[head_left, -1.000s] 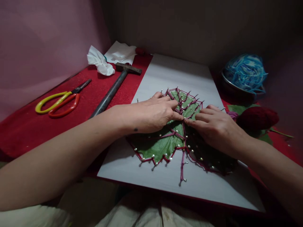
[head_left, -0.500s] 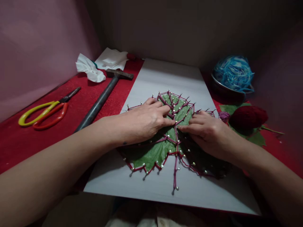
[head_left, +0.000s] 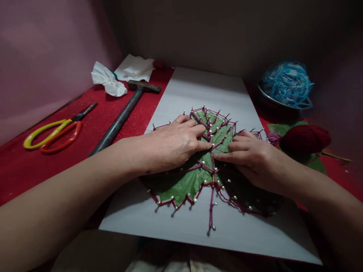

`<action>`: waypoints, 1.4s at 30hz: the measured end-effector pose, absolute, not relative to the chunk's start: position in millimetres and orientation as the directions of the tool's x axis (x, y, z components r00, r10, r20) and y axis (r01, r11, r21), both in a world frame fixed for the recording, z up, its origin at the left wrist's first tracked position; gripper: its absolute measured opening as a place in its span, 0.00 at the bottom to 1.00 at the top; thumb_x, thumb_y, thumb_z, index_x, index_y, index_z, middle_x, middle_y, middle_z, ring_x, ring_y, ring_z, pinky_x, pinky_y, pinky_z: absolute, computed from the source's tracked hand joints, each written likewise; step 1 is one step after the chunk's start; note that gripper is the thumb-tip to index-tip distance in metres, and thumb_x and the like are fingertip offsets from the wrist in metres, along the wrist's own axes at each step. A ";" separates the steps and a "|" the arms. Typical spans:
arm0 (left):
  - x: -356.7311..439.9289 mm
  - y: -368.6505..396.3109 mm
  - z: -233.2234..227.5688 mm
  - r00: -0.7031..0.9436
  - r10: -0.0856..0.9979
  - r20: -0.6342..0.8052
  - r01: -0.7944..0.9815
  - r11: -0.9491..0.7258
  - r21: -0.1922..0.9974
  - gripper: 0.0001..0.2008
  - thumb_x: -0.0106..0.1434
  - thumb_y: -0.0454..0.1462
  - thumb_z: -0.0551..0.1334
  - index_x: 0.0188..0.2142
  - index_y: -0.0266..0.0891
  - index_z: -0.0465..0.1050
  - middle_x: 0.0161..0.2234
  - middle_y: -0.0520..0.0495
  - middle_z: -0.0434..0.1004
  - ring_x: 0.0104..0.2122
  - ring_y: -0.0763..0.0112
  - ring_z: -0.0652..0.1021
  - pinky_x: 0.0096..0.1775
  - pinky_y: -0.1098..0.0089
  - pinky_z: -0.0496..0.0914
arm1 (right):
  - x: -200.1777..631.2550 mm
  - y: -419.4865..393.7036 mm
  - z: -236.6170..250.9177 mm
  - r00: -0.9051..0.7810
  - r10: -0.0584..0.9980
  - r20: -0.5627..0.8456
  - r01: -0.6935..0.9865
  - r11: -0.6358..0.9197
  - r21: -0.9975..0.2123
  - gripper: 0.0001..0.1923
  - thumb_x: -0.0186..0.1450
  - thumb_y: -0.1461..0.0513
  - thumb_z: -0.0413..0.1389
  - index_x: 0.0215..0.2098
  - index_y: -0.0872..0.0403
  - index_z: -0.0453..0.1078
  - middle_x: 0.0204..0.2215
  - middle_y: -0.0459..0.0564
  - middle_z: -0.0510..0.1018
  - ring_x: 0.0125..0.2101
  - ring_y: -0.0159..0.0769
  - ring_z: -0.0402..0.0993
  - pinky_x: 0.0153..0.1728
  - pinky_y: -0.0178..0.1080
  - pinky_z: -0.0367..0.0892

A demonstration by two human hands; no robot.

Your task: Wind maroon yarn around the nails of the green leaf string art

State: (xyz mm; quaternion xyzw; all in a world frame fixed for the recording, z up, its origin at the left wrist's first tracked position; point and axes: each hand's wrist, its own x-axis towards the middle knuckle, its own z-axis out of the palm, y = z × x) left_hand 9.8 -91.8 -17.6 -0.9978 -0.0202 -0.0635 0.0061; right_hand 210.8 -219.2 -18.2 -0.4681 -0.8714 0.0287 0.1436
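Observation:
A large green leaf (head_left: 184, 185) lies on a white board (head_left: 136, 223), ringed by several nails (head_left: 214, 228) with purple and dark red yarn (head_left: 211, 207) strung between them along its edge and veins. My left hand (head_left: 181, 141) rests over the leaf's left half, fingers apart, its index fingertip at a nail on the middle vein. From the other side my right hand (head_left: 252, 153) lies over the right half, index finger stretched toward the same vein, the other fingers bent a little. Its thumb is hidden, and I make out nothing held in either hand.
To the left lie a hammer (head_left: 121, 117), scissors (head_left: 53, 134) and crumpled white tissue (head_left: 109, 81) on the red tabletop (head_left: 25, 177). At right are blue yarn (head_left: 287, 85) in a metal bowl (head_left: 275, 102), a dark red yarn ball (head_left: 306, 139) and a small purple yarn ball (head_left: 273, 138).
The view has shifted slightly, so the right-side things sit a little farther right. Both hands stay at nearly the same places on the leaf.

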 end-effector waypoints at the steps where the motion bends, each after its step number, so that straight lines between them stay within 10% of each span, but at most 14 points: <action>1: 9.7 -91.9 -17.5 0.991 0.042 0.125 0.043 -0.999 -0.006 0.23 0.62 0.28 0.52 0.54 0.47 0.68 0.41 0.44 0.70 0.40 0.62 0.69 0.46 0.62 0.56 | 210.5 -220.1 -18.3 -0.510 0.825 0.242 0.807 0.556 -0.197 0.16 0.63 0.72 0.47 0.42 0.56 0.74 0.23 0.47 0.71 0.27 0.33 0.62 0.36 0.40 0.55; 11: 10.3 -91.9 -17.5 0.992 0.040 0.119 0.041 -0.999 -0.008 0.23 0.62 0.29 0.51 0.55 0.47 0.68 0.41 0.43 0.69 0.41 0.62 0.69 0.46 0.61 0.56 | 206.0 -223.0 -16.3 -0.503 0.846 0.179 0.835 0.529 -0.153 0.15 0.63 0.72 0.48 0.28 0.54 0.74 0.21 0.48 0.69 0.27 0.34 0.61 0.36 0.42 0.55; 21: 9.6 -93.8 -14.1 0.994 0.058 0.093 0.058 -0.998 -0.003 0.26 0.61 0.27 0.51 0.56 0.48 0.67 0.39 0.44 0.69 0.39 0.62 0.68 0.45 0.61 0.57 | 199.0 -229.0 -13.2 -0.291 0.916 0.277 0.932 0.336 -0.132 0.16 0.62 0.70 0.48 0.45 0.58 0.71 0.28 0.51 0.77 0.27 0.35 0.69 0.30 0.38 0.63; 31: 12.3 -98.7 -7.9 0.995 0.077 0.058 0.080 -0.996 -0.043 0.24 0.61 0.28 0.53 0.54 0.47 0.69 0.40 0.42 0.69 0.41 0.60 0.68 0.44 0.60 0.59 | 180.6 -233.3 -8.2 -0.247 0.912 0.326 0.964 0.264 -0.010 0.13 0.59 0.71 0.48 0.25 0.55 0.73 0.21 0.50 0.76 0.24 0.37 0.73 0.27 0.38 0.66; 42: 13.1 -94.9 -12.4 0.993 0.084 0.079 0.083 -0.996 0.022 0.22 0.62 0.29 0.53 0.52 0.47 0.72 0.40 0.43 0.70 0.41 0.61 0.69 0.45 0.61 0.57 | 171.7 -238.4 -11.5 -0.236 0.903 0.359 0.967 0.256 -0.009 0.11 0.58 0.71 0.50 0.25 0.57 0.74 0.21 0.51 0.76 0.23 0.38 0.72 0.25 0.39 0.66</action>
